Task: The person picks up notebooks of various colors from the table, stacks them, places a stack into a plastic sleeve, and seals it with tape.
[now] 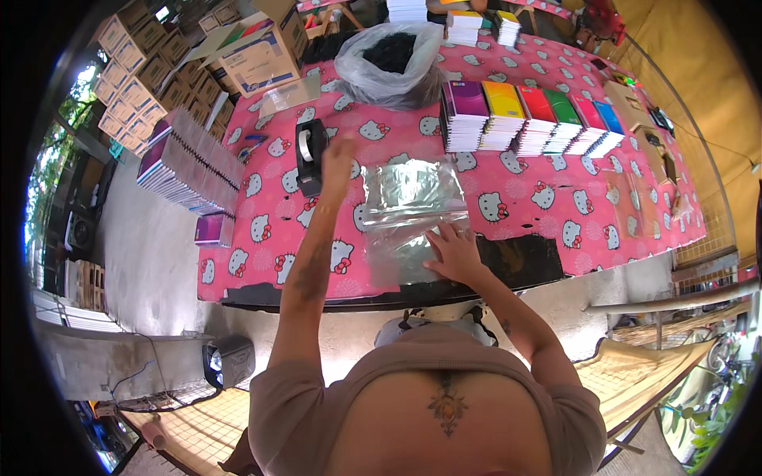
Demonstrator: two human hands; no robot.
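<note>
Right hand [454, 254] laid flat, fingers spread, gripping nothing, on clear plastic sheeting [409, 198] near front of pink tabletop [532, 220]. Left hand [339, 163] loosely curled beside black tape dispenser [310, 179]; from here, can't tell whether it holds anything.

One left hand [338, 163], one right hand [455, 254], one tape dispenser [310, 159], one stuffed bag [426, 79], six differently coloured notebook stacks [536, 131].
</note>
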